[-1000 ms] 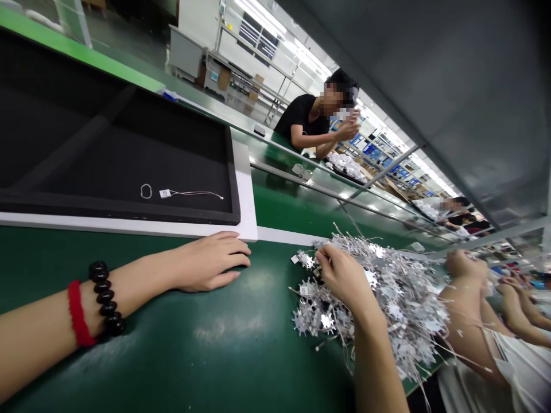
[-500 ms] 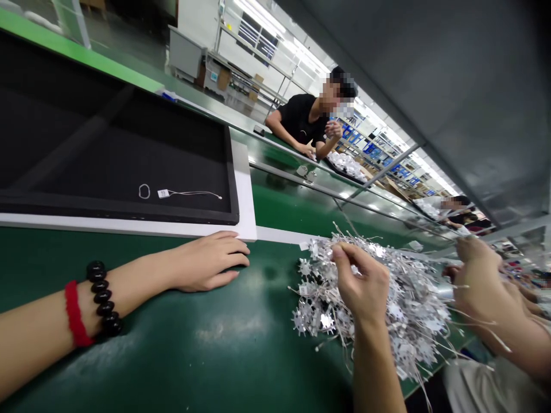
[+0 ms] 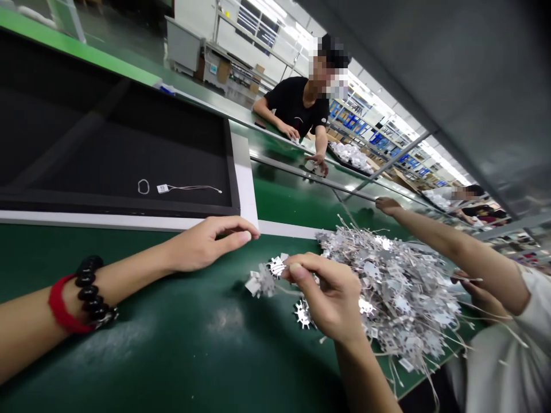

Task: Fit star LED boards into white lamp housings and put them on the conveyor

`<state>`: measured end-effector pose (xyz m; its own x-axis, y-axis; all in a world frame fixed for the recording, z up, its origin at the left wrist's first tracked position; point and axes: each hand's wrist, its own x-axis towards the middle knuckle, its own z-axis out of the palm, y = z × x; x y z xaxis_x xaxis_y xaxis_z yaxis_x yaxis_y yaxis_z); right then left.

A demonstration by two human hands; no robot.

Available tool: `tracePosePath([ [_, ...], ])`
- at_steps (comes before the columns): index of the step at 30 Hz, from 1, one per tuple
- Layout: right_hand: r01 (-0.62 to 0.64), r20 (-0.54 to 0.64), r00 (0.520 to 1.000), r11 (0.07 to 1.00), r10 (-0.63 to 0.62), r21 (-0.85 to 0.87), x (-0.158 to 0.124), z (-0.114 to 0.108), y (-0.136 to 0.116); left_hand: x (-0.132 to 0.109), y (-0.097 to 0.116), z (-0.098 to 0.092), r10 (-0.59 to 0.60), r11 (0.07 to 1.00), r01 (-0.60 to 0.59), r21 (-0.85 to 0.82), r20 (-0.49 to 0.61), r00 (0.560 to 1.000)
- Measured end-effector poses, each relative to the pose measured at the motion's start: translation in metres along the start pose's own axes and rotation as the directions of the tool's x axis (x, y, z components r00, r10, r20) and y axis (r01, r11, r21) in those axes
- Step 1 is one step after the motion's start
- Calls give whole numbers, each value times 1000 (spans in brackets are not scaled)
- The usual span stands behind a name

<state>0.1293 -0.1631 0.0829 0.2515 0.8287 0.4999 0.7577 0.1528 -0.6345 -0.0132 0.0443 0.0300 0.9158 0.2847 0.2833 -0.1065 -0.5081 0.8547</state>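
Note:
My right hand (image 3: 331, 292) pinches a silver, gear-edged metal piece with a wire (image 3: 278, 265) between thumb and fingertips. Beside that piece hangs or lies a second, blurred one (image 3: 260, 281); whether it is held too I cannot tell. A large pile of such pieces with white wires (image 3: 400, 287) is heaped on the green table behind and to the right of this hand. My left hand (image 3: 202, 244), its wrist in black beads and a red band, hovers at the corner of the white board, holding nothing. Its fingers are extended, with a small gap to the thumb.
A black-framed panel (image 3: 230, 166) on a white board (image 3: 246, 183) holds a small tagged cable (image 3: 162, 189) and a loose ring (image 3: 143, 186). A co-worker's arm (image 3: 447, 229) reaches across the pile at right. Another person (image 3: 297, 103) works beyond the metal rail (image 3: 293, 170).
My right hand has moved left from the pile, bringing a metal piece with it. My left hand has lifted slightly and turned. The co-worker's arm at right has stretched toward the rail.

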Motion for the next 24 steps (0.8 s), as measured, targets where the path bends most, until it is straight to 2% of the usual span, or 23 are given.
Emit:
tracePosePath([
  [4, -69, 21, 997, 997, 68, 47, 1, 8, 4, -1, 15, 10, 18, 985, 20, -171, 220, 975],
  [6, -92, 22, 996, 994, 90, 66, 1, 10, 5, -2, 18, 16, 23, 975, 41, -218, 281, 959],
  [9, -90, 25, 996, 995, 89, 51, 2, 12, 6, -3, 19, 21, 12, 968, 63, -243, 296, 955],
  [14, -57, 48, 997, 998, 56, 9, 2, 13, 8, -1, 21, 24, 3, 965, 64, -255, 253, 967],
  [17, -170, 63, 984, 984, 166, 48, 1, 12, 13, 1, 23, 22, -31, 961, 89, -264, 219, 975],
  [19, -295, 120, 950, 954, 288, 44, 0, 9, 15, 3, 23, 21, -82, 952, 129, -278, 175, 981],
  [21, -394, 229, 891, 919, 391, -35, -1, 8, 17, 5, 21, 20, -151, 933, 184, -311, 128, 980],
  [24, -430, 380, 802, 887, 461, -167, -3, 12, 15, 6, 16, 21, -250, 874, 261, -410, 81, 965],
])
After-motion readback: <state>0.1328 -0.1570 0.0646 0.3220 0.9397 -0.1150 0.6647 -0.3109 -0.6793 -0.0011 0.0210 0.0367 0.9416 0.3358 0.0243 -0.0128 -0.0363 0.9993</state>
